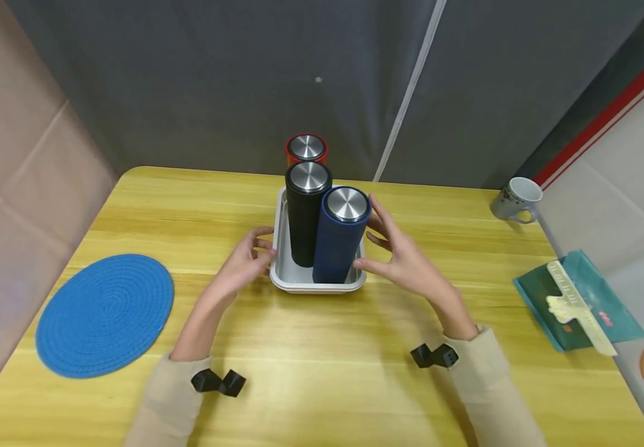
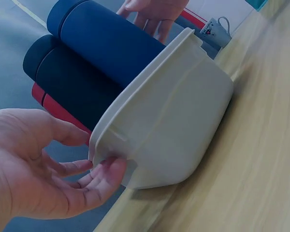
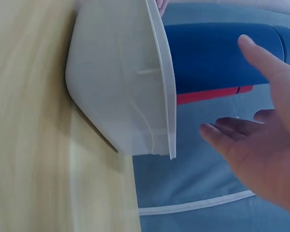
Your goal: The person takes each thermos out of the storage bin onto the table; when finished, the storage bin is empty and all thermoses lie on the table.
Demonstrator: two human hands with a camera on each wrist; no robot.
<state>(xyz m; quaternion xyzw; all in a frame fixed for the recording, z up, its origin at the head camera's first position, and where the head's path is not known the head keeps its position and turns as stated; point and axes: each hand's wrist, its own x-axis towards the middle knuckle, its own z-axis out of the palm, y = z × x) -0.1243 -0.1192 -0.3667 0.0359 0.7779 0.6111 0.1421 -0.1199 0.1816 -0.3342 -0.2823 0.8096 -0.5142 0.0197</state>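
I'm seeing a white tray (image 1: pixel 280 248) sitting on a yellow wood-grain table (image 1: pixel 322 347). Standing in the tray: a navy blue flask (image 1: pixel 337 239), a black flask (image 1: pixel 305 214) and a red flask (image 1: pixel 306 149) behind it, all showing brushed silver lids. Way left of the tray a bright blue mat (image 1: pixel 104 313) is showing a ringed woven pattern. Right of the tray, a white mug (image 1: pixel 517 200) is carrying a small print, and a teal pouch (image 1: pixel 579 304) is wearing a cream clip. Both sleeves are looking beige.
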